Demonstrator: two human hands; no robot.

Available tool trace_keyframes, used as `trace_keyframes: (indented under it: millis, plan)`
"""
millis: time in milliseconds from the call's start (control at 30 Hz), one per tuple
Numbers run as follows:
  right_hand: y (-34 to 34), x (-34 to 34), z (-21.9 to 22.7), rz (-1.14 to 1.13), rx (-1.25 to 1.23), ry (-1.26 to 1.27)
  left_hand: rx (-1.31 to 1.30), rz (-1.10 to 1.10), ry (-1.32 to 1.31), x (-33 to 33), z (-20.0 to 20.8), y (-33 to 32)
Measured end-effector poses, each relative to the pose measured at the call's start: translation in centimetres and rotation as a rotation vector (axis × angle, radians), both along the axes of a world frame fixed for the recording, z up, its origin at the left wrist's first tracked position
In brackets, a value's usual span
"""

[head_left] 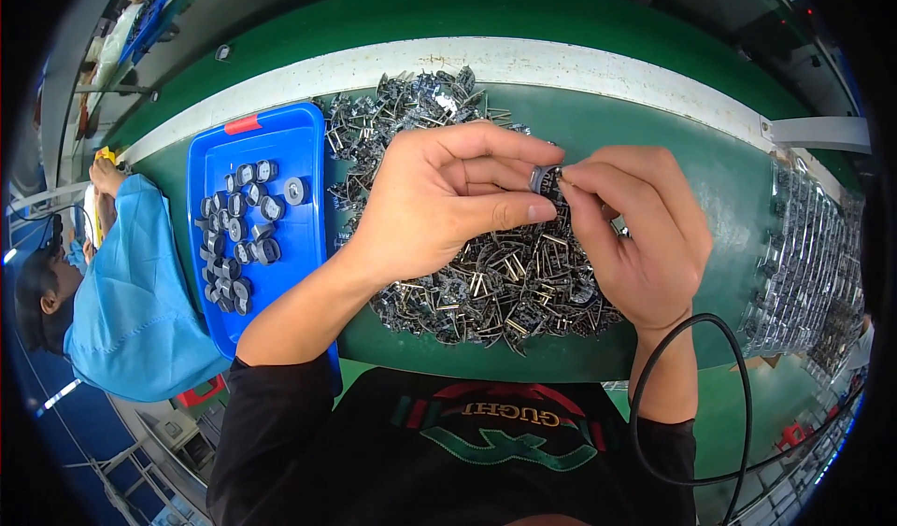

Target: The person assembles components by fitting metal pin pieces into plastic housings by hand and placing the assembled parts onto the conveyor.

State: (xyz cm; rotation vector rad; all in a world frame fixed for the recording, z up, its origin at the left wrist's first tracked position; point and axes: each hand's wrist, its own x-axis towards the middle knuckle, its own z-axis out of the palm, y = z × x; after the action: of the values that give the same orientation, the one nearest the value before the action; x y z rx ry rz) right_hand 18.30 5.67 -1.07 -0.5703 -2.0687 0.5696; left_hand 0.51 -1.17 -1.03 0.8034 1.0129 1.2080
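Above the table, my left hand (425,199) grips a small round grey housing (539,179) between its thumb and fingers. My right hand (645,232) is closed in a pinch at the housing's right side. Its fingertips meet a small dark circuit board (553,186) lying against the housing; fingers cover much of both parts, so I cannot tell how far the board sits inside. Beneath and behind my hands spreads a loose heap of small black circuit boards (514,288) with metal pins.
Left of the heap lies a blue tray (290,288) holding several round grey housings (235,222). Stacked clear plastic trays (804,264) stand at the right. A black cable (747,386) loops by my right forearm. Another person in a blue garment (140,292) sits at the left.
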Motion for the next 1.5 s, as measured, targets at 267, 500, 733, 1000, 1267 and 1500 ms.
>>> trace_keyframes:
  millis: [267, 500, 733, 1000, 1267, 1500]
  plan:
    - [0.2, 0.1, -0.3, -0.008, 0.022, 0.091, -0.024, 0.059, -0.023, 0.1, 0.5, -0.1]
    - [-0.2, 0.2, 0.3, -0.065, 0.110, 0.065, -0.021, 0.054, 0.040, -0.1, 0.4, 0.0]
    - [-0.3, 0.1, 0.0, -0.044, 0.080, 0.064, -0.006, 0.025, -0.057, 0.1, 0.0, -0.1]
    - [-1.1, -0.3, -0.5, -0.096, -0.039, 0.027, 0.037, 0.105, -0.104, 0.2, -0.6, -0.3]
    - [2.3, 1.4, -0.1, 0.039, -0.283, -0.010, 0.122, 0.201, 0.149, -2.6, -0.2, 0.8]
    - [3.5, 2.6, -1.9, 0.020, -0.298, -0.288, 0.171, 0.357, 0.792, -12.0, -1.3, 9.8]
